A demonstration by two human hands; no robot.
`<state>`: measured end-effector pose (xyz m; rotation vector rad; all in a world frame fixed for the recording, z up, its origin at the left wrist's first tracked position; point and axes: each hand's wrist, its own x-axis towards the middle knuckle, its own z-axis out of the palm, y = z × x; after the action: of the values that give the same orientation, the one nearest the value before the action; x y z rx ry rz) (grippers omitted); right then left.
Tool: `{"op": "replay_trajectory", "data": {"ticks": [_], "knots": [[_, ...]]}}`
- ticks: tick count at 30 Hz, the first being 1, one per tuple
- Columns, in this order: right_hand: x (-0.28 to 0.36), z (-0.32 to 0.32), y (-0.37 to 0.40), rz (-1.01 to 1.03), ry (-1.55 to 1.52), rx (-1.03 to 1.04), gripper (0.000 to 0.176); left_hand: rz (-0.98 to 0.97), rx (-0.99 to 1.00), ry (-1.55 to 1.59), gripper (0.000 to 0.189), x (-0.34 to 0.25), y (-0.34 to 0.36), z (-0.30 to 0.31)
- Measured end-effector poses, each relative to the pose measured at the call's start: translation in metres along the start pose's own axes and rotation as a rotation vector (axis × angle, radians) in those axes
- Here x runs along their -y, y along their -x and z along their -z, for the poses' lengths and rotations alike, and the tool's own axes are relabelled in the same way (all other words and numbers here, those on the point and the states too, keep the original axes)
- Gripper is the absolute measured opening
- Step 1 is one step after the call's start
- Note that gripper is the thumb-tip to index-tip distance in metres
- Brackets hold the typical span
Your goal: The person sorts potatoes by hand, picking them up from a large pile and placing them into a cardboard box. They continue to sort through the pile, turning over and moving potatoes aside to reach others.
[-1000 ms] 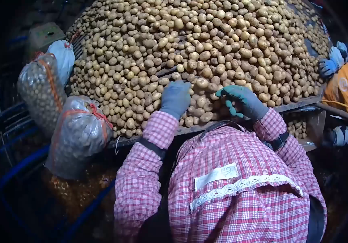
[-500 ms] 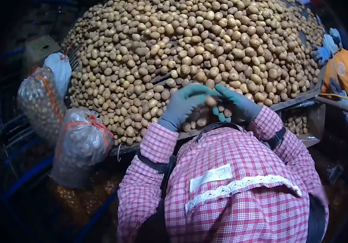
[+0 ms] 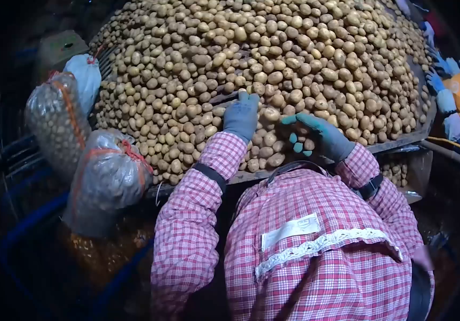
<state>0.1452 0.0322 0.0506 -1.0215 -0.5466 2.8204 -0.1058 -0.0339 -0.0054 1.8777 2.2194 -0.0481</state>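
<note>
My left hand, in a grey glove with teal fingertips, reaches forward over the heap of potatoes. Its fingers are stretched out and touch the potatoes at their tips; nothing shows in its grasp. Nearer the front edge, my right hand wears the same kind of glove. Its fingers curl upward around a small potato, with the thumb side spread; the palm is partly hidden.
The table's edge runs along the front of the heap. Tied clear bags and a pale blue bag stand at left. A box of potatoes sits below the edge. At far right are a co-worker's gloved hands.
My left hand has left my right hand and moved forward onto the heap. My right hand has shifted slightly right, its fingers still curled. The view has shifted a little.
</note>
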Motion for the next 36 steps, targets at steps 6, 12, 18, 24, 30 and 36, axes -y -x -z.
{"op": "replay_trajectory", "data": {"ticks": [6,12,18,24,30,36], "knots": [[0.007,-0.009,0.007,-0.054,0.05,0.011,0.042,0.011,-0.001,0.024,0.02,0.011,-0.001,0.004],[0.002,0.0,-0.001,-0.056,0.065,0.062,0.051,-0.044,-0.027,0.035,0.017,0.003,0.009,-0.007],[0.009,-0.019,-0.001,-0.069,0.084,-0.038,0.055,0.317,-0.023,0.56,0.032,-0.013,0.01,0.041],[-0.003,-0.009,-0.016,-0.044,-0.007,-0.065,0.062,-0.039,-0.172,0.737,0.061,-0.082,0.043,0.057],[-0.009,-0.009,-0.035,-0.061,-0.001,0.178,0.062,-0.064,-0.217,0.736,0.075,-0.074,0.057,0.054],[0.002,-0.035,-0.038,0.097,0.121,0.122,0.055,-0.05,-0.235,0.73,0.071,-0.062,0.066,0.049]]}}
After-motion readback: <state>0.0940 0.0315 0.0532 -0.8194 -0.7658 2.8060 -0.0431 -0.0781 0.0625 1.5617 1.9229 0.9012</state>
